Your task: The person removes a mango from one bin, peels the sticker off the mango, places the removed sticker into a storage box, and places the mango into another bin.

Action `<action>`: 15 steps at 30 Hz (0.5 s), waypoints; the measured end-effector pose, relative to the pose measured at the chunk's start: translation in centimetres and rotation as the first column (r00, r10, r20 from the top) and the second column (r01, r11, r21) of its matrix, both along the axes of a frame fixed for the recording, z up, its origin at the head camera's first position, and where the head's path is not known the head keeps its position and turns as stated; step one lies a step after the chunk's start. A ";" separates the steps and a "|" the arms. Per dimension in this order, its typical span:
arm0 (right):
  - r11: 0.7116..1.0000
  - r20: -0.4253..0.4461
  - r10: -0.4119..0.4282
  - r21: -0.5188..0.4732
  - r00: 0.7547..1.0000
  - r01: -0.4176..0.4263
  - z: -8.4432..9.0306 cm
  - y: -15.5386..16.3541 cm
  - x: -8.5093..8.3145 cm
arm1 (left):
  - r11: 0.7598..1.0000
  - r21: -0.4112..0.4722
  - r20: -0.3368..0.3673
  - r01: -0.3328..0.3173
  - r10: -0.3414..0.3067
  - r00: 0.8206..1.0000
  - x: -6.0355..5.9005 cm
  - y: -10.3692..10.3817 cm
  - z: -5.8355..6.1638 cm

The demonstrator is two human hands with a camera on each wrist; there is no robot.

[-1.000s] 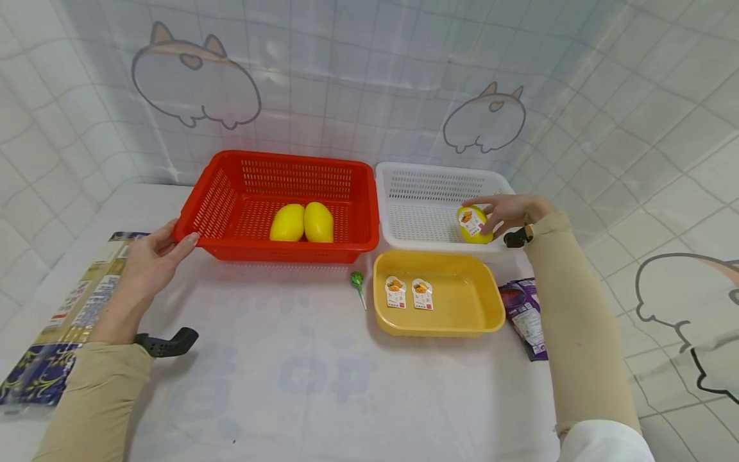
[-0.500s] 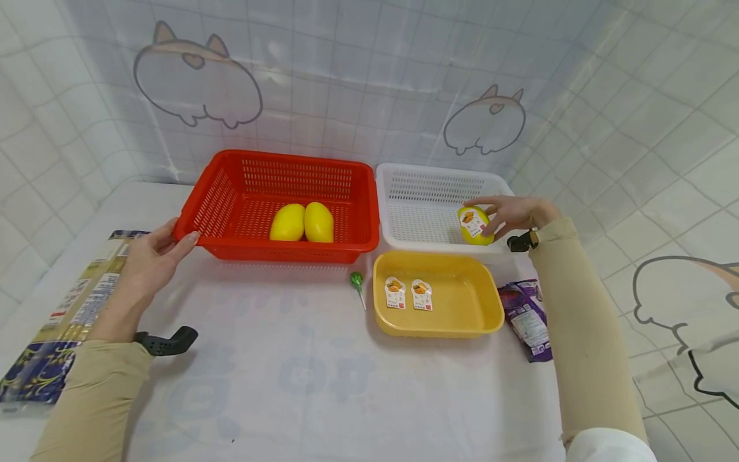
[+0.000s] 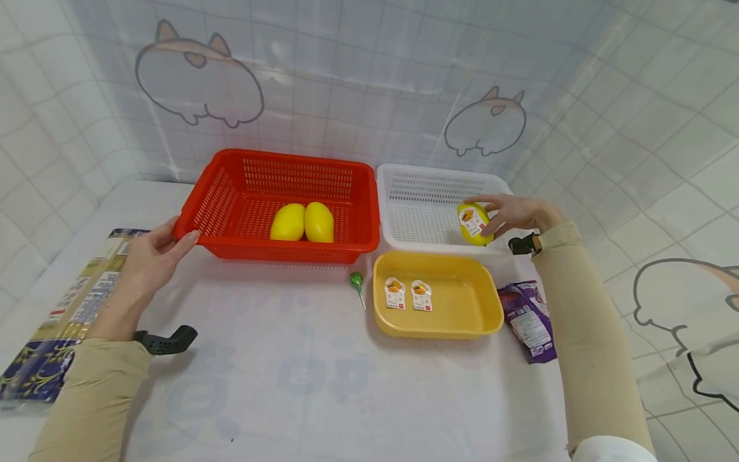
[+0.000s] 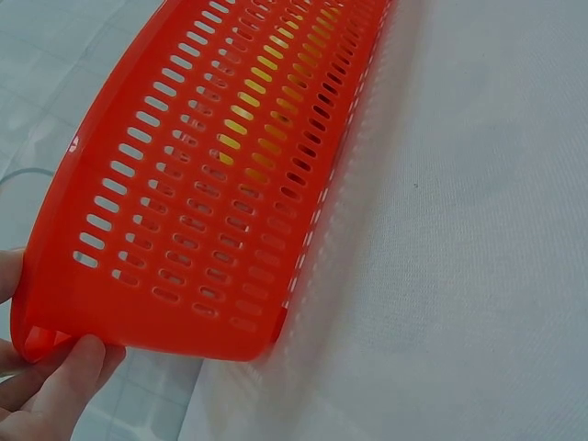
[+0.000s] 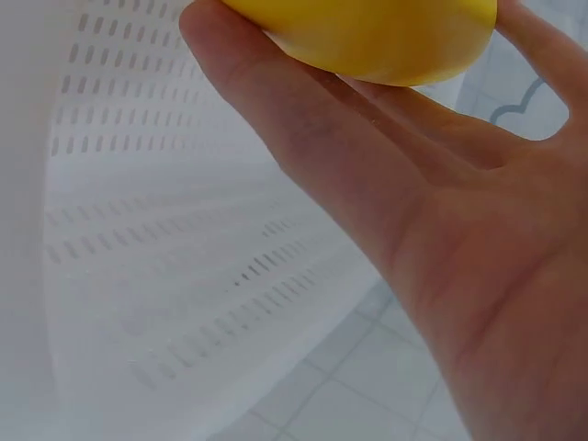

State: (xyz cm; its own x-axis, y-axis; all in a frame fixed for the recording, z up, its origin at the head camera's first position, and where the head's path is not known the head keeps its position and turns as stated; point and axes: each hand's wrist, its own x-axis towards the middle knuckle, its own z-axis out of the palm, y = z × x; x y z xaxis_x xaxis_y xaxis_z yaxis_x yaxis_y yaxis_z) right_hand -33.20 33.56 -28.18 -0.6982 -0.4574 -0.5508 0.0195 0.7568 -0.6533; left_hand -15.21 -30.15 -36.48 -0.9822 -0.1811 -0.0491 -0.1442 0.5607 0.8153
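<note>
My left hand [image 3: 152, 256] grips the front left corner of a red slotted basket [image 3: 283, 251]; the left wrist view shows the thumb [image 4: 84, 363] under its rim. Two yellow mangoes [image 3: 287, 222] lie side by side inside. Over at the right, my right hand [image 3: 510, 213] holds another yellow mango [image 3: 482, 238] between thumb and fingers, at the right end of a white slotted basket [image 3: 421, 221]. A white mango-picture sticker [image 3: 471, 220] is on that mango's front. In the right wrist view only the mango's lower part [image 5: 395, 46] appears.
A yellow tray [image 3: 456, 308] before the white basket holds two more stickers [image 3: 395, 293]. A green lollipop [image 3: 356, 280] lies to its left and a purple packet [image 3: 528, 324] to its right. A long gold-and-blue packet [image 3: 75, 301] lies beneath the left forearm.
The right forearm has shifted slightly to the right while its hand stays on the mango. The left hand and the baskets have hardly moved.
</note>
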 end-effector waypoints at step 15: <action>1.000 -0.166 -0.015 0.012 0.986 0.018 1.2 -1.2 2.5 | 1.000 0.012 0.023 -0.006 0.006 1.000 -0.1 0.0 -0.1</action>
